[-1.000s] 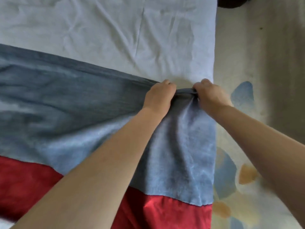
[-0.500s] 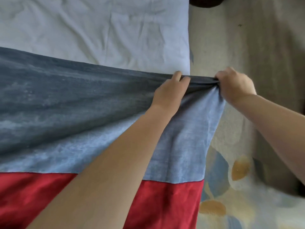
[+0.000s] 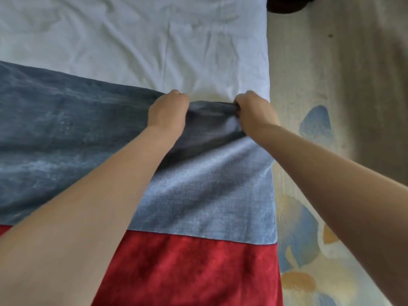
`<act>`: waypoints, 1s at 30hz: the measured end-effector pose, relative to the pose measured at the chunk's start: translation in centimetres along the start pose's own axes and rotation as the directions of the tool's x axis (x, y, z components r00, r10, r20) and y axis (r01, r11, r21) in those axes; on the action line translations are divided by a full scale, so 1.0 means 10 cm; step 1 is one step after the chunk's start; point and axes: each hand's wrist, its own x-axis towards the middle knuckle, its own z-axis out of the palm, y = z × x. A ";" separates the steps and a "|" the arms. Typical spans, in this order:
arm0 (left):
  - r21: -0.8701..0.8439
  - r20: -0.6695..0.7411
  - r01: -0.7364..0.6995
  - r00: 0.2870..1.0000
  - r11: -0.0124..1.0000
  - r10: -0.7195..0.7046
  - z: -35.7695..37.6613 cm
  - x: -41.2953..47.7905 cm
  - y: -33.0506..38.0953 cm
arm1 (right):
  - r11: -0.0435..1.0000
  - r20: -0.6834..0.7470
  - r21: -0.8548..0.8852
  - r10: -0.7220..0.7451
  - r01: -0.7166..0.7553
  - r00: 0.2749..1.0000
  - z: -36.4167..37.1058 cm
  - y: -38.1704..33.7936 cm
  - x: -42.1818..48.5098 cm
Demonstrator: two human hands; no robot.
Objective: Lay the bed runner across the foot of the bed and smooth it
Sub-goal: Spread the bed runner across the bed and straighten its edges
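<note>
A blue bed runner (image 3: 66, 133) with a red band (image 3: 198, 270) along its near side lies across the bed's white sheet (image 3: 132, 40). My left hand (image 3: 169, 109) grips the runner's far edge with curled fingers. My right hand (image 3: 254, 111) pinches the same edge close to the bed's right side. The cloth between the two hands is bunched and creased. My forearms hide part of the runner.
To the right of the bed runs a beige carpet (image 3: 331, 62) with blue and orange flower shapes (image 3: 315, 127). A dark object (image 3: 287, 5) sits on the floor at the top edge, past the bed's corner.
Half a second ago my right hand held the runner's edge out past the bed's side, pulled taut. Both hands have now come back over the bed and the edge between them has slackened.
</note>
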 end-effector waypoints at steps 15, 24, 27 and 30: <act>-0.153 0.034 -0.181 0.982 0.971 0.188 -0.07 -0.20 0.13 | 0.962 0.018 -0.223 0.168 -0.159 0.986 -0.33 0.26 0.03; -0.107 -0.046 -0.279 0.960 0.954 0.276 -0.24 -0.69 -0.31 | 0.995 -0.029 -0.077 -0.064 0.061 0.998 -0.17 -0.64 -0.67; -0.138 -0.042 -0.301 0.954 0.944 0.298 -0.32 -1.04 -0.36 | 0.996 -0.015 -0.060 -0.065 0.064 0.998 -0.06 -0.90 -1.11; -0.160 -0.021 -0.353 0.935 0.922 0.354 -0.37 -1.54 -0.38 | 0.997 0.022 -0.047 -0.055 0.056 0.998 0.00 -1.07 -1.62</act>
